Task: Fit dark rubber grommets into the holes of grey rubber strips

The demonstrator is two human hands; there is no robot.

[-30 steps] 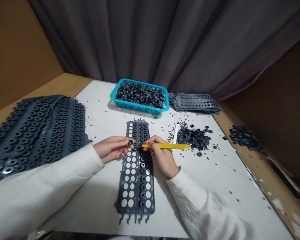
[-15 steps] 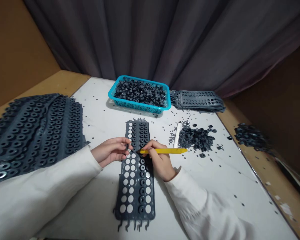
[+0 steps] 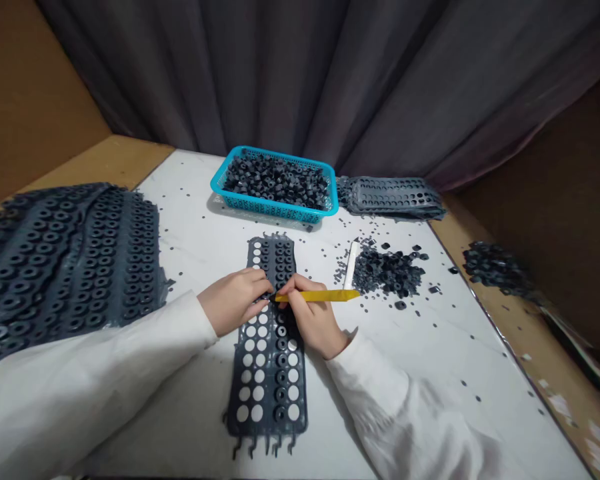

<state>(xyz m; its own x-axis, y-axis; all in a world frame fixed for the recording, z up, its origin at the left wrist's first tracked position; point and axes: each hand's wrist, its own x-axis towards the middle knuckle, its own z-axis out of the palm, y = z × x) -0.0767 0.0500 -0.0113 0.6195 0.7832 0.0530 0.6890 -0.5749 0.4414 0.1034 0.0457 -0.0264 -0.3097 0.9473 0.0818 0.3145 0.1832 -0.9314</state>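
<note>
A dark grey perforated rubber plate (image 3: 267, 400) lies lengthwise on the white table in front of me. Some of its holes hold dark rings and others show white through. My left hand (image 3: 233, 301) rests on the plate's middle with fingers gathered, and the fingertips hide whatever is beneath them. My right hand (image 3: 313, 319) is shut on a flat yellow plastic tool (image 3: 320, 296), whose tip reaches the left fingertips. The part of the plate under both hands is hidden.
A blue plastic basket (image 3: 275, 209) of dark rings stands at the back. Stacked studded mats (image 3: 70, 253) lie at left, and perforated plates (image 3: 393, 198) at back right. A pile of dark pieces (image 3: 387, 273) and a white stick (image 3: 351, 265) lie right of the plate, with small specks scattered around.
My left hand has moved right onto the plate, and the ring once visible in its fingers is now hidden. The yellow tool's tip has moved to those fingertips. The view has tilted slightly.
</note>
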